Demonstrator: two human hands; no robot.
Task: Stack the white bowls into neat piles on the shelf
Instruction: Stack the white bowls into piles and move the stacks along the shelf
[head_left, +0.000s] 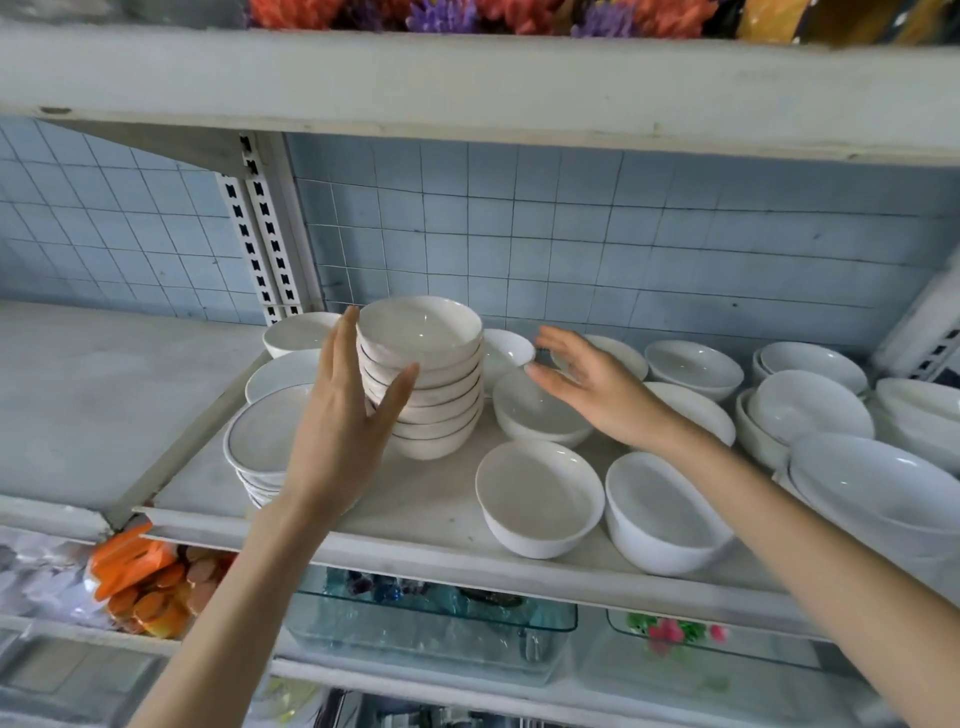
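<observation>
- Left hand (347, 415), fingers straight, presses the side of the tall bowl stack (423, 384) on the shelf (415, 501).
- Right hand (587, 384) hovers spread and empty over a loose bowl (535, 415).

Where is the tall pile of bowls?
The tall pile of bowls stands left of middle on the shelf, touching the left hand, with a single bowl just to its right.

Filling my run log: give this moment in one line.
left hand against tall bowl stack | right hand open above loose bowl
</observation>
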